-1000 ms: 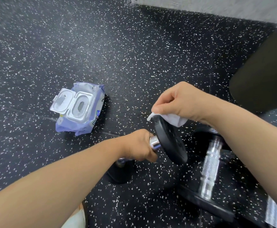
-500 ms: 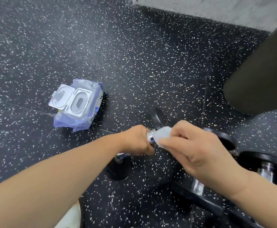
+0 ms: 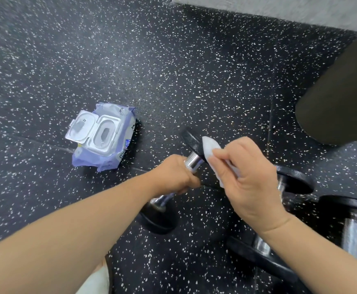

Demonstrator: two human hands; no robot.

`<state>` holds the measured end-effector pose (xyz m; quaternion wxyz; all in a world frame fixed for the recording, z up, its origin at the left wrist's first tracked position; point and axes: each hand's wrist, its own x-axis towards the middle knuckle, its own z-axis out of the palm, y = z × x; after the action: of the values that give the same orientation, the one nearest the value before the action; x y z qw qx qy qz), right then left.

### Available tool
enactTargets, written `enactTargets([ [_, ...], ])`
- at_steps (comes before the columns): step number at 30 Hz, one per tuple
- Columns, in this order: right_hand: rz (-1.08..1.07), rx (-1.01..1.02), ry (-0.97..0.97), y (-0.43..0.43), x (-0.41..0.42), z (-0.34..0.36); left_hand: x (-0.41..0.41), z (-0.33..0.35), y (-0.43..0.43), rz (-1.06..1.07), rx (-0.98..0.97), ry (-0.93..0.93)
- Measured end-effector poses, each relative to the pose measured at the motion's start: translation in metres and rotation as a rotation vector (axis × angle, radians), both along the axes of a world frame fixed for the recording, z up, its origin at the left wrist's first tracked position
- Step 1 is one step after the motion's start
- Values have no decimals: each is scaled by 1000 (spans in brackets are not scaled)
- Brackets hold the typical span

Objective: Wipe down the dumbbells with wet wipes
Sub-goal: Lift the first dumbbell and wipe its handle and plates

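**Inspector:** Item and location?

**Assistant:** Dumbbell [image 3: 193, 162] at centre, tilted over the speckled floor [image 3: 173, 71] — far head raised, near head low (whether it rests on the floor, cannot tell).

**Inspector:** State of each grip?

**Assistant:** Left hand [image 3: 173, 175] wrapped round the chrome handle. Right hand [image 3: 247, 177] pinches the wet wipe [image 3: 208, 145] against the far head's rim.

**Inspector:** Handling?

**Assistant:** Judged heavy and rigid; the chrome is likely slick once damp — hold mid-handle. The wipe is limp and light. Pack [image 3: 103, 136] lies open at left.
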<state>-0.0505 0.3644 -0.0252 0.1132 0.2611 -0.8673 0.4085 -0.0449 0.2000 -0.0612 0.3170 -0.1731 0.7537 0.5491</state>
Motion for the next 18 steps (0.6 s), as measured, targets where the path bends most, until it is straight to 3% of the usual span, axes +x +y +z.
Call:
enactTargets([
  [7, -134, -215, -220, 2, 10, -9, 2, -5, 1, 110, -67, 39],
  [15, -202, -57, 2, -54, 2, 3, 7, 8, -1, 235, -96, 162],
  [18, -215, -165, -96, -46, 5, -5, 10, 6, -5, 260, -52, 131],
])
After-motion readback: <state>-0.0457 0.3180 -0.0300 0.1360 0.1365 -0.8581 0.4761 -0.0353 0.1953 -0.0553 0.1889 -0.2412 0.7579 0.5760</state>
